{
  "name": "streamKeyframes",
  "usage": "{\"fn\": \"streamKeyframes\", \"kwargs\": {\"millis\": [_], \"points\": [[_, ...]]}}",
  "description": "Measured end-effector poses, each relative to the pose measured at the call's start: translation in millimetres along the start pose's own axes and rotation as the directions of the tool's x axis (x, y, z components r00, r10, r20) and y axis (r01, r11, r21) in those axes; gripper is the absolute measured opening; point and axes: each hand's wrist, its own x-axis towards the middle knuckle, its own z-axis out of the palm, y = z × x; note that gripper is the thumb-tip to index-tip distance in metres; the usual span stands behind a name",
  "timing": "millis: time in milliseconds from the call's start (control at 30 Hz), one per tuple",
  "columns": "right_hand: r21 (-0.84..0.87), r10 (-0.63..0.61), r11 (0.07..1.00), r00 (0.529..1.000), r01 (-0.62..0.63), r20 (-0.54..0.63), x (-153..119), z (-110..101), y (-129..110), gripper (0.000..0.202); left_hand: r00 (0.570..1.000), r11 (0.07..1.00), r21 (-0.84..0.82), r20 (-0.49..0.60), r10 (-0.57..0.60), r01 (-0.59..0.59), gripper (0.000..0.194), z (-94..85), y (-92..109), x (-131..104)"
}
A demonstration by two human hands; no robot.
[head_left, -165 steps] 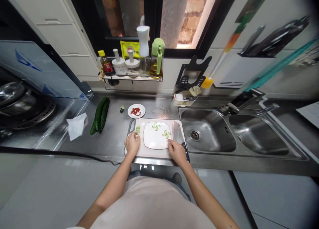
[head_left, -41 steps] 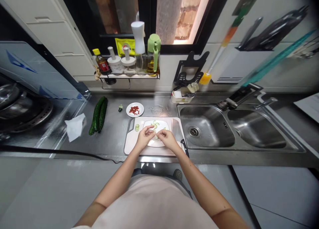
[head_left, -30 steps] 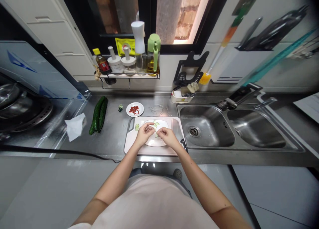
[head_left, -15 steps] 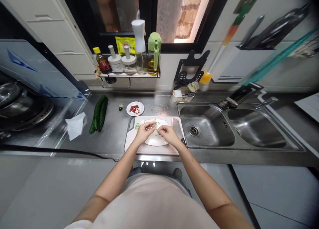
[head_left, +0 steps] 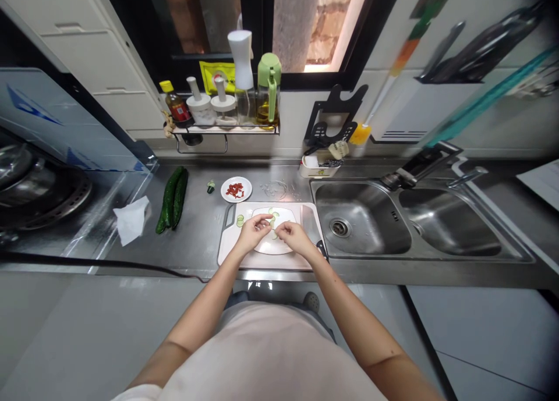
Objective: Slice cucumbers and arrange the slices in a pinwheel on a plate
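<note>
A white plate lies on the light cutting board, with several pale green cucumber slices near its middle. My left hand is over the plate's left side, thumb and fingers closed at a slice by their tips. From the right, my right hand reaches over the plate with its fingers pinched together close to the slices; what they hold is too small to make out. A few more slices rest on the board left of the plate. A knife lies along the board's right side, partly behind my right hand.
Behind the board stands a small plate of chopped red pieces. Two whole cucumbers and a white tissue lie to the left. A double sink adjoins the board's right side. A bottle rack hangs above the counter.
Both hands stay over the plate and shift very little. The fingertips are slightly apart from where they were, and the camera view has moved a little.
</note>
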Motion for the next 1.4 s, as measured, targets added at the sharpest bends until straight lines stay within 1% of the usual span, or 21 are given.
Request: {"fn": "streamKeyframes", "kwargs": {"millis": [67, 167, 267, 400, 533, 667, 867, 967, 1100, 1233, 1333, 1400], "points": [[-0.057, 0.020, 0.998, 1.000, -0.019, 0.019, -1.6, 3.6, 7.6, 0.016, 1.000, 0.999, 0.053, 0.023, -0.016, 0.015, 0.036, 0.8, -8.9, -1.9], [-0.156, 0.063, 0.986, 0.997, -0.054, 0.050, -4.9, 10.7, 19.4, 0.016, 0.997, 0.977, 0.207, 0.055, -0.056, 0.043, 0.035, 1.5, -24.8, -4.6], [-0.237, 0.115, 0.967, 0.991, -0.097, 0.066, -8.8, 17.5, 28.5, 0.017, 0.993, 0.926, 0.373, 0.076, -0.093, 0.059, 0.035, 2.3, -38.7, -6.4], [-0.340, 0.169, 0.931, 0.982, -0.132, 0.082, -12.9, 22.5, 34.3, 0.018, 0.988, 0.863, 0.503, 0.104, -0.118, 0.050, 0.034, 4.6, -47.8, -8.6], [-0.441, 0.217, 0.884, 0.972, -0.154, 0.095, -14.9, 23.6, 33.9, 0.018, 0.985, 0.797, 0.602, 0.105, -0.137, 0.047, 0.034, 7.4, -47.7, -11.5], [-0.555, 0.247, 0.817, 0.964, -0.156, 0.093, -17.3, 26.2, 29.9, 0.020, 0.982, 0.735, 0.676, 0.101, -0.159, 0.049, 0.033, 9.6, -45.1, -13.0], [-0.718, 0.257, 0.684, 0.964, -0.129, 0.072, -23.3, 35.2, 23.5, 0.025, 0.976, 0.665, 0.746, 0.130, -0.177, 0.021, 0.033, 12.9, -42.0, -13.3], [-0.756, 0.249, 0.646, 0.966, -0.110, 0.072, -25.4, 38.3, 21.0, 0.026, 0.974, 0.627, 0.779, 0.132, -0.183, 0.012, 0.032, 14.6, -42.0, -13.2], [-0.772, 0.237, 0.629, 0.968, -0.090, 0.080, -27.9, 39.3, 18.7, 0.027, 0.975, 0.589, 0.808, 0.121, -0.188, 0.013, 0.031, 15.9, -42.2, -13.2], [-0.748, 0.182, 0.661, 0.979, -0.056, 0.088, -32.2, 36.3, 19.4, 0.029, 0.976, 0.571, 0.821, 0.127, -0.175, -0.004, 0.029, 14.5, -41.3, -15.7], [-0.731, 0.124, 0.682, 0.988, -0.017, 0.092, -36.8, 32.2, 20.4, 0.032, 0.980, 0.552, 0.832, 0.148, -0.131, -0.052, 0.028, 10.7, -41.3, -18.8], [-0.741, 0.114, 0.672, 0.988, -0.003, 0.099, -39.6, 30.0, 20.3, 0.033, 0.982, 0.540, 0.837, 0.165, -0.094, -0.089, 0.028, 7.9, -41.7, -20.1]]}}
